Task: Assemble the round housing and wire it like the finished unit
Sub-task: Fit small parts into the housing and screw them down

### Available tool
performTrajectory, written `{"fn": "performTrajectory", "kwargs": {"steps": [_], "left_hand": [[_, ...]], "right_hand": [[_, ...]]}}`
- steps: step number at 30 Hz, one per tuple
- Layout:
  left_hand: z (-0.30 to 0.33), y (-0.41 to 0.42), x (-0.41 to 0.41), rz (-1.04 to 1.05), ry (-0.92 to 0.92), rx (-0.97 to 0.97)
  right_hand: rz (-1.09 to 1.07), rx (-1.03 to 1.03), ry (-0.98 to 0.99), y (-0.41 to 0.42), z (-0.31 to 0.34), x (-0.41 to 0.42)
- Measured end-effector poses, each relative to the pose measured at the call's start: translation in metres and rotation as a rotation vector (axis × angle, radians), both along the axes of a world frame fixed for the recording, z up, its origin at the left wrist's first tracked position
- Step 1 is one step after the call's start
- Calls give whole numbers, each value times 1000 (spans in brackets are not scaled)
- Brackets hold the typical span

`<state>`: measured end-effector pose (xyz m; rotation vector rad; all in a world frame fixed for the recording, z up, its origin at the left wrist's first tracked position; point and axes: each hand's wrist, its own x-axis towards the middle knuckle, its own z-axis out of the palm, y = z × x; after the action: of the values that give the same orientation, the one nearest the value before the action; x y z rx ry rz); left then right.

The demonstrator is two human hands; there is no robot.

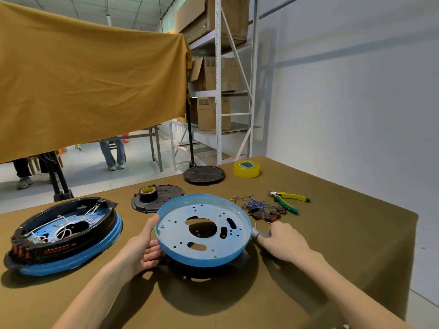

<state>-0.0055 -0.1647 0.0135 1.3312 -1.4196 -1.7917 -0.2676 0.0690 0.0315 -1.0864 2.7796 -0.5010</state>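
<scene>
Blue round pan (204,233), centre of the frame, tilted up off the table (332,245) over a dark part barely visible beneath. Held at both rims: left hand (145,248) cupped against the lower-left edge, thumb up along the wall; right hand (282,241) at the right edge, fingers curled round a small grey stub (255,233) there. Probably thin pressed metal: light, stiff, slick with paint, edges and punched holes likely sharp. Best taken by the outer wall at opposite sides, not through the cut-outs. Finished unit (64,236) at left, white wires inside. Loose blue wires and red switches (261,208) upper right of the pan, pliers (288,200) beyond, yellow tape (246,169) farther back.
</scene>
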Motion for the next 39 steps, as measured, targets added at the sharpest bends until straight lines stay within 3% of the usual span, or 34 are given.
{"fn": "performTrajectory", "kwargs": {"steps": [8,13,24,39], "left_hand": [[-3,-5,3,-55,-13,2],[-1,-1,3,-115,-50,33],[5,4,14,-334,-75,68],[-1,-3,12,-342,-87,87]], "right_hand": [[-29,-817,-86,8,48,7],[103,-1157,-413,-6,69,24],[420,-1123,-663,-94,83,87],[531,-1127,-562,-136,81,114]]}}
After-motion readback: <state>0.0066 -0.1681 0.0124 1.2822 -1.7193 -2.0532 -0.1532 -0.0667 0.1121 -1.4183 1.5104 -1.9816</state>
